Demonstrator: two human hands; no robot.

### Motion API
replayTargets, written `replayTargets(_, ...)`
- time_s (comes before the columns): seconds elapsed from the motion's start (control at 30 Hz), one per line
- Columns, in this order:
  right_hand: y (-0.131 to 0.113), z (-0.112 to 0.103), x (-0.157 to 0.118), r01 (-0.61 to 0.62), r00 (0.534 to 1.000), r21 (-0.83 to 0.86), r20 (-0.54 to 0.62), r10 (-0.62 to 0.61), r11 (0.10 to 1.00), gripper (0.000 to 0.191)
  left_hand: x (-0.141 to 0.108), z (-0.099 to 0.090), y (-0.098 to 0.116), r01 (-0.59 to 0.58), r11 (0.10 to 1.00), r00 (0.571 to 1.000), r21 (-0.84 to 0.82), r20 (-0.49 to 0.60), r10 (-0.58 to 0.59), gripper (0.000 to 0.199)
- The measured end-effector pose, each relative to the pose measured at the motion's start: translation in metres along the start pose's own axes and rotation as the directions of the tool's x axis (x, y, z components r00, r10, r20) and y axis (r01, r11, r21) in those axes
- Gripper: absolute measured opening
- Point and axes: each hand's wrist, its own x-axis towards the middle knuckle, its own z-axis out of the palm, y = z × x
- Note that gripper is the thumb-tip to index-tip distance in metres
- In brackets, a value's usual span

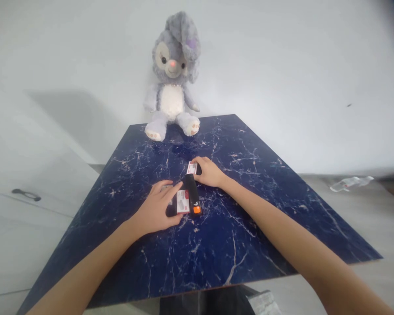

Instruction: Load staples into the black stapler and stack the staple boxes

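Note:
A black oblong tool, perhaps a stapler, lies lengthwise on the dark blue table with an orange square at its near end. Against its left side is a small red-and-white box with print on top. My left hand spans this box, thumb at its near edge and index finger at its far edge; another pale item partly shows under the fingers. Beyond the tool's far end, my right hand pinches a small white box with a red border. Its fingers hide part of that box.
A large grey plush toy sits at the back of the marble-patterned table, near the wall. On the floor to the right lies a clear plastic bottle. A dark handle shows on the white cabinet at left.

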Motion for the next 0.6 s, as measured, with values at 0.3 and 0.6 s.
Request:
replayTargets(0.3, -0.090, -0.031, -0.038, 0.127, 0.920, 0.120, -0.386, -0.072, 0.985, 0.037, -0.006, -0.023, -0.016, 0.016, 0.998, 1.000, -0.068, -0.012, -0.017, 0.098)
replayTargets(0.6, -0.110, -0.027, -0.051, 0.278, 0.957, -0.073, 0.105, -0.270, 0.958, 0.037, -0.010, -0.017, -0.033, 0.046, 0.992, 0.992, -0.118, 0.124, -0.031, 0.089)
